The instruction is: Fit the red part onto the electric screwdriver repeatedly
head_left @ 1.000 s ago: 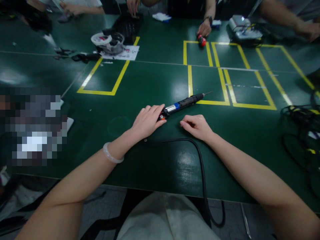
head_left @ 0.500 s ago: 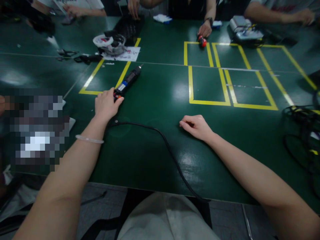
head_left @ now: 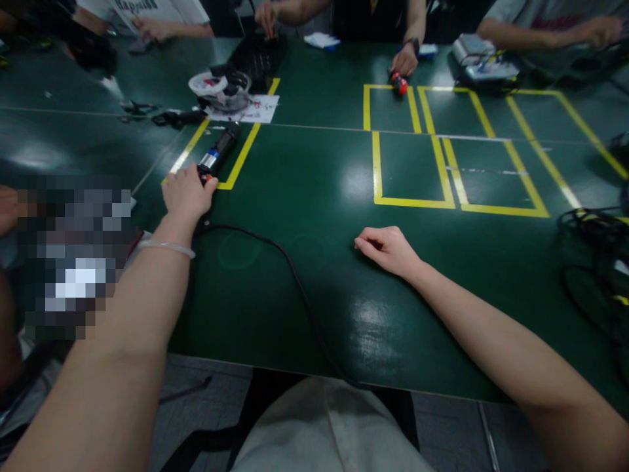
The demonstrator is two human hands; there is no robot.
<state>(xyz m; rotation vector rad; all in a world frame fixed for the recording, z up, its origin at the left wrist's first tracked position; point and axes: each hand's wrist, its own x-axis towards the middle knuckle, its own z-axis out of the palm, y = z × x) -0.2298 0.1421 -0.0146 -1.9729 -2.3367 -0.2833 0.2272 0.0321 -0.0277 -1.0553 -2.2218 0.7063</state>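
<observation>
My left hand (head_left: 187,193) is closed around the rear part of a black electric screwdriver (head_left: 219,149), which has a blue-and-silver label and a bit of red-orange near my thumb. The tool's front end points away from me, inside a yellow tape outline (head_left: 244,156) on the green table (head_left: 295,170). From its back end a black cord (head_left: 289,265) runs across the tabletop to the near edge. My right hand (head_left: 386,249) rests on the table with its fingers curled in a loose fist, and nothing shows in it.
More yellow tape outlines (head_left: 415,202) mark the table on the right. Bundled black cables (head_left: 597,242) lie at the right edge. A clear roll (head_left: 228,92) sits on white paper (head_left: 265,110) ahead. Across the table, a person's hand (head_left: 405,60) touches a red-and-black object (head_left: 400,82).
My left hand has moved the electric screwdriver to the left, into the yellow outline, and its cord has trailed along. My right hand has stayed in place.
</observation>
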